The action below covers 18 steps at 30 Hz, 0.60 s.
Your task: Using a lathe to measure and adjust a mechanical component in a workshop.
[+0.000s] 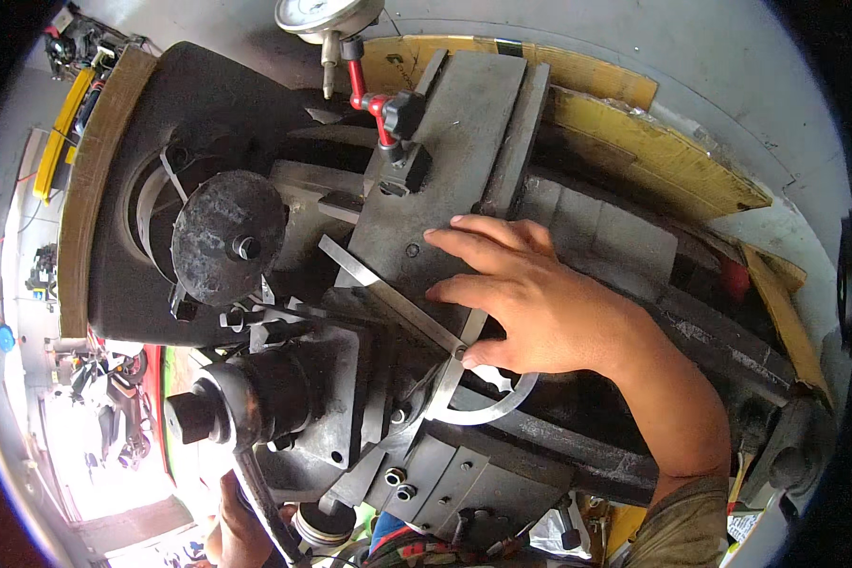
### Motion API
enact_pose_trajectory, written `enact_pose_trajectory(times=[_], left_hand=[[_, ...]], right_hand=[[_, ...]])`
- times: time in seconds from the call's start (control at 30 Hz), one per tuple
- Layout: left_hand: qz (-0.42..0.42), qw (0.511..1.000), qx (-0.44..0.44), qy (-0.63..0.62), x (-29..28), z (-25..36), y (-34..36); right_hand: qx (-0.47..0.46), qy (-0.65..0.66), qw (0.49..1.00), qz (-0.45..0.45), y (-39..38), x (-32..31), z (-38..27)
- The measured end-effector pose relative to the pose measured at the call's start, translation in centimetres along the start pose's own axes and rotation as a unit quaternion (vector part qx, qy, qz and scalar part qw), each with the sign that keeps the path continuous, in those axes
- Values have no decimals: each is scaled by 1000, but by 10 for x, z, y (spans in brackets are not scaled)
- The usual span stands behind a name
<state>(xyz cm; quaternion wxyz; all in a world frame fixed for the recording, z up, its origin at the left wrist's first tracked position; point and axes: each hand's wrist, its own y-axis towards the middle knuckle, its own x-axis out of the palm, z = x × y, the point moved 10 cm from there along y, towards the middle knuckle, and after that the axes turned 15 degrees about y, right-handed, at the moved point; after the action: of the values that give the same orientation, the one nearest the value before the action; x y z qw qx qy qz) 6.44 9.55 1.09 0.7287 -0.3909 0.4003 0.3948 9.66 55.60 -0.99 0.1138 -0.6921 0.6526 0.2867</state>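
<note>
A steel protractor (488,414) with a rounded arc and a long straight arm rests against the side of a lathe's tool slide. The arm slants up and left across the flat grey cross slide (454,142). Over the slide, my right hand (540,303) has its fingers spread, the thumb tip touching the protractor by its pivot. My left hand (232,530) is low at the left, behind the long lever (265,506) of the tool post (298,388); its fingers are mostly hidden, so its grip cannot be made out.
A dark round disc (227,239) sits at the lathe's spindle end. A dial indicator (327,14) on a red jointed arm (355,80) stands on the cross slide. Yellowed cardboard (653,142) lines the back. Bolts (399,481) stick out at the front.
</note>
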Motion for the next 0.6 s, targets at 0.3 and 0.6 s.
enact_pose_trajectory(times=[0.3, 0.6], left_hand=[[-22, 999, -24, 31, -1, 6, -1], [-22, 998, 4, -64, 5, 15, 3]], right_hand=[[-19, 5, 1000, 13, -1, -2, 0], [-30, -11, 999, 43, -14, -30, 0]])
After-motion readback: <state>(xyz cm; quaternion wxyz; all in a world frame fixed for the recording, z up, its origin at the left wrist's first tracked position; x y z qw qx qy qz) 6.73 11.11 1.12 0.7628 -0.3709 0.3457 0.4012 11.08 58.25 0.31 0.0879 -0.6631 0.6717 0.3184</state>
